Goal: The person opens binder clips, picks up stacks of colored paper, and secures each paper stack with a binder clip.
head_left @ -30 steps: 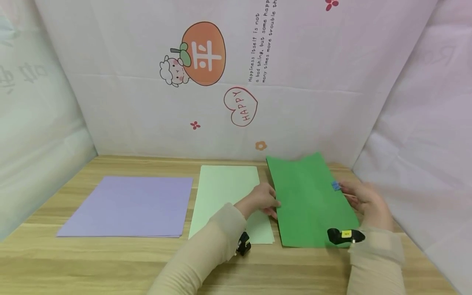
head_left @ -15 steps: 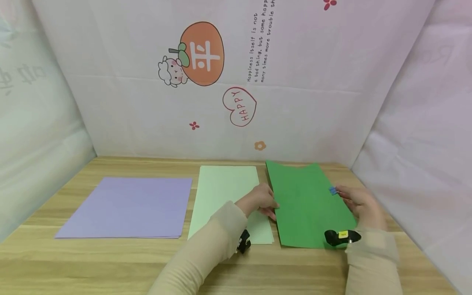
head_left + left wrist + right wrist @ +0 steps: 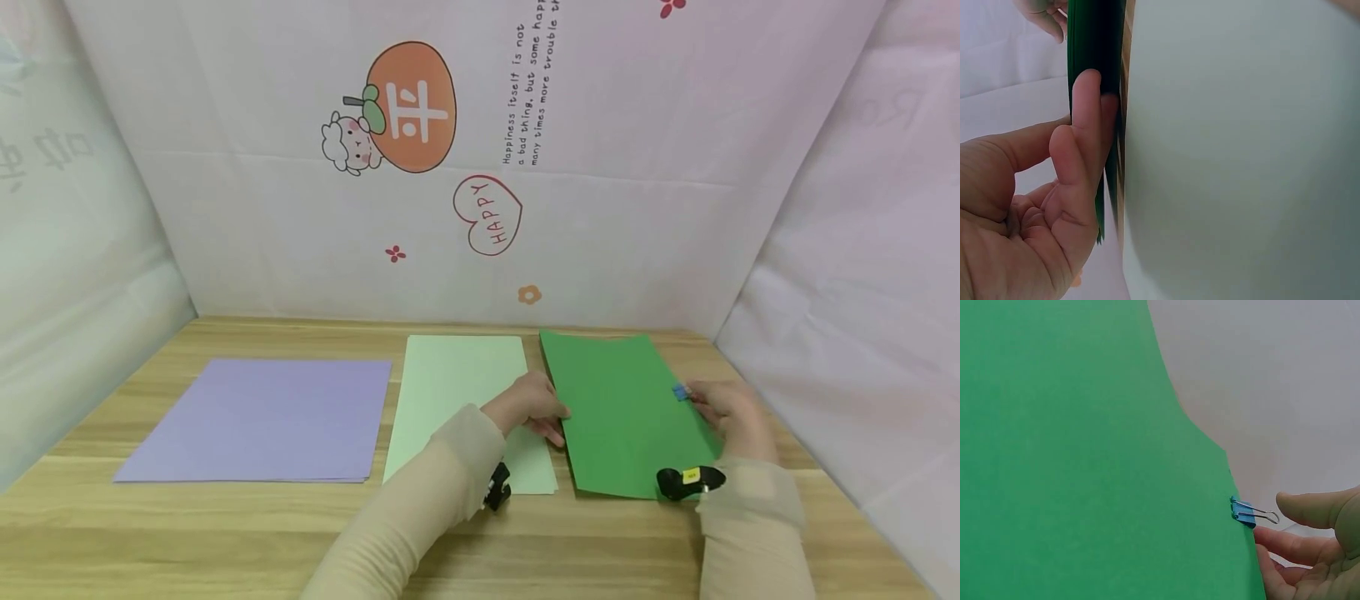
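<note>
A stack of green paper [image 3: 622,408] is held tilted up a little from the table at the right, its far edge bowed. My left hand [image 3: 531,402] pinches its left edge, thumb on top and fingers underneath; several sheet edges show in the left wrist view. On the right edge sits a blue binder clip [image 3: 1244,512], its wire handle sticking outward. My right hand [image 3: 1316,547] is beside this clip, the thumb raised just off the handle and the other fingers at the underside of the paper's edge.
Pale green sheets [image 3: 457,375] lie under my left forearm in the middle. Purple sheets [image 3: 262,421] lie at the left of the wooden table [image 3: 225,542]. White printed cloth [image 3: 600,208] hangs at the back and both sides.
The green stack's far edge has come down and flattened somewhat. My right hand has moved slightly left and lower with the clip; the left hand keeps its grip.
</note>
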The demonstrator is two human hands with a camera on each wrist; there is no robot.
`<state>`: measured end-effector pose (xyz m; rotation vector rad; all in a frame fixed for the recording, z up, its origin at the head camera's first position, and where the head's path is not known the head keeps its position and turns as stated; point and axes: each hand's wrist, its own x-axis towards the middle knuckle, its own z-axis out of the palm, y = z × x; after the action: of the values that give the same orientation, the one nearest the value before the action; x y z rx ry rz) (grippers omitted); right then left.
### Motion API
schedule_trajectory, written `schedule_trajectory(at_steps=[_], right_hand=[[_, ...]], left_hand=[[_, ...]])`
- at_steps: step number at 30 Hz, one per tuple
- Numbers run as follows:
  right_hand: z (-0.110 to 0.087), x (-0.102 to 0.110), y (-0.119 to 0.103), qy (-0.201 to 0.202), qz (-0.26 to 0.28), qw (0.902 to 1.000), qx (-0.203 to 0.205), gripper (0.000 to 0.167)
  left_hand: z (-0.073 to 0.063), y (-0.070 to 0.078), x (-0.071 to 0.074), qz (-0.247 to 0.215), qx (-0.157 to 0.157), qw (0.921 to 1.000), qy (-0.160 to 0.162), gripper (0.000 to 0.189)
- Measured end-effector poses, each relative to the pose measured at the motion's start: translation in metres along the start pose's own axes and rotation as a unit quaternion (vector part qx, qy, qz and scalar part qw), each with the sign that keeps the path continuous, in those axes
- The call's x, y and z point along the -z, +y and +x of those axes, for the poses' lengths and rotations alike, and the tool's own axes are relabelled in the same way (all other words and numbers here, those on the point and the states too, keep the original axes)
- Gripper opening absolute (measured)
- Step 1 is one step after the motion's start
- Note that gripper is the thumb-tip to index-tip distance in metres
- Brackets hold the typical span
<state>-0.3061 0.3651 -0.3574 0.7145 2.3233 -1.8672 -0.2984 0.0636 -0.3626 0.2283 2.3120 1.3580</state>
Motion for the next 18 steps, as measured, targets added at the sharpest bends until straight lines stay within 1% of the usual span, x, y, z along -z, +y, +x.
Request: schedule_trajectory(at_steps=[3, 5, 9, 14, 18], right_hand=[[0.0003, -0.0015, 0.0011, 0.008, -0.039, 0.9992, 0.0, 0.048], [0.0, -0.0025, 0.0014, 0.012, -0.057, 0.9983, 0.0, 0.054], [0.0004, -0.0035, 0.0016, 0.016, -0.08, 0.9966, 0.0, 0.057], [0.0014, -0.0035, 0.0012, 0.018, -0.08, 0.9967, -0.003, 0.058], [0.0009, -0.0033, 0.0007, 0.021, -0.087, 0.9959, -0.008, 0.059]], left_hand=[[0.0004, 0.0005, -0.0004, 0.0, -0.001, 1.0, 0.001, 0.02], [0.0008, 0.0002, -0.0006, -0.002, -0.001, 1.0, 0.001, 0.018], [0.0027, -0.0026, 0.0001, -0.012, -0.002, 0.9999, -0.004, 0.017], [0.0038, -0.0058, 0.003, -0.03, -0.009, 0.9994, -0.018, 0.022], [0.0031, -0.0062, 0.0054, -0.033, -0.012, 0.999, -0.028, 0.022]])
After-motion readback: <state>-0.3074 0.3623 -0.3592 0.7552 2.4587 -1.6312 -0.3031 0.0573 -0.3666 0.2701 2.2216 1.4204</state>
